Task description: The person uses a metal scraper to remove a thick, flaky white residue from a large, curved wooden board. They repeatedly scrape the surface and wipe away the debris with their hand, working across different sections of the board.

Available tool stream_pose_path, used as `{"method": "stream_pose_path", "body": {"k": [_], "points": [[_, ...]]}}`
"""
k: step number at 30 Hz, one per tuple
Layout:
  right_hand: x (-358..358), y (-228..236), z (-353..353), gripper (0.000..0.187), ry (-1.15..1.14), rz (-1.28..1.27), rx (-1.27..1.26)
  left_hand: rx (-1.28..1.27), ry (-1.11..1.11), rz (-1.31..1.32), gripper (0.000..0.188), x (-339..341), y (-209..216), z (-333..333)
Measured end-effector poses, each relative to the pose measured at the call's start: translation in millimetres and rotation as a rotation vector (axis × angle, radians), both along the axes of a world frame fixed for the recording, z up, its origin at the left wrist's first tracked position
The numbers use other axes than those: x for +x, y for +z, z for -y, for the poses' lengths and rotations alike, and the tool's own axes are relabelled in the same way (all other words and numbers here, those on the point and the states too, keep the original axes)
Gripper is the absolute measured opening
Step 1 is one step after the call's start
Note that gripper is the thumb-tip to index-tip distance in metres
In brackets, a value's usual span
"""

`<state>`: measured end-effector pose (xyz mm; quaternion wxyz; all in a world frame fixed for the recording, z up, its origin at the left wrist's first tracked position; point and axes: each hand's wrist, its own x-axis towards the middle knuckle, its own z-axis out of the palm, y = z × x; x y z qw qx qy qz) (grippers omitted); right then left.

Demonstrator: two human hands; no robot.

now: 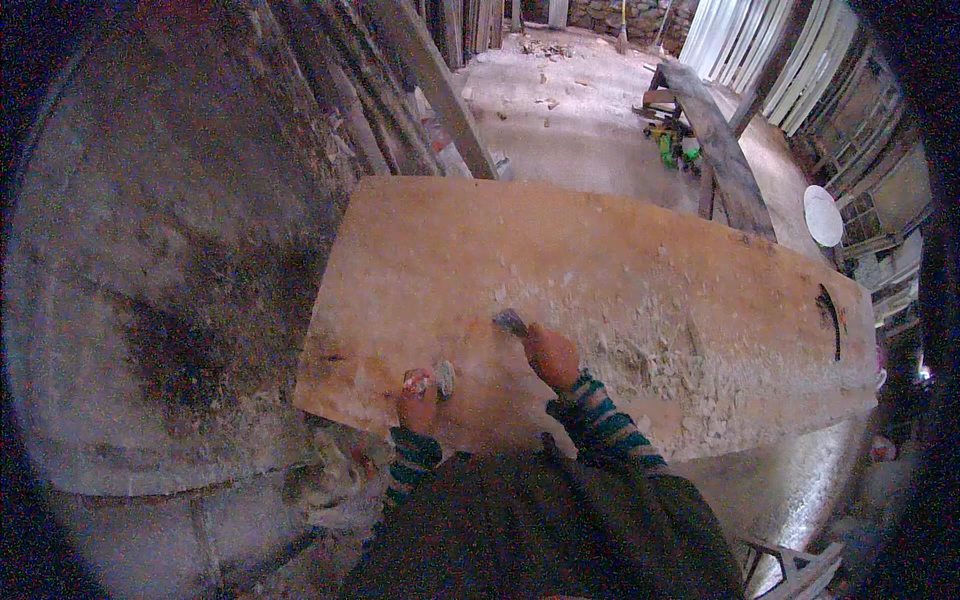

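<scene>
Starting at the left, there's the rough stone wall (170, 300), dusty and dark-stained, close against the near left corner of my wooden board (420, 260). That corner sits just beside crumbly rubble (340, 480) below it, so if I lean too hard there the board could tip or slide, I reckon.

My left hand (418, 392) is down on the near edge of the board, near that left corner, fingers curled round a small pale lump (445, 378). What the lump is I can't make out. That hand is closed on it and also bracing the board. If it slips on all this dust, the board loses its anchor.

Moving right, my right hand (551, 357) is clenched round a scraper (510, 321), its dark blade touching the board's surface a little in from the near edge. The blade points up and to the left, roughly towards my bracing hand's side. A skid off a hard patch could send it that way, and that's the risk I'd watch most.

Further right, the board is caked with white crumbly residue (680, 370), thickest along the near edge and spreading towards the far right end. Loose flakes could fly up, or give way suddenly under the blade.

At the far right end there's a dark curved slot (829, 320) in the board, and beyond it a grey plank (715, 140) leaning, well apart from my hands.
</scene>
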<state>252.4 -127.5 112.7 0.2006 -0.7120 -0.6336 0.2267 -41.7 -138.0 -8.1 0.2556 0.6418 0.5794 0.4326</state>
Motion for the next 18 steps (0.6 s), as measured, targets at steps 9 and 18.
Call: {"method": "stream_pose_path", "body": {"k": [9,18], "points": [[53.4,-74.7,-30.4,0.026,-0.128,0.102,0.106,-0.27,0.073,0.045,0.019,16.6,28.2,12.8],[35.7,-23.4,-4.8,0.027,-0.011,-0.184,0.283,-0.134,0.062,0.117,0.019,20.3,1.4,24.9]]}}
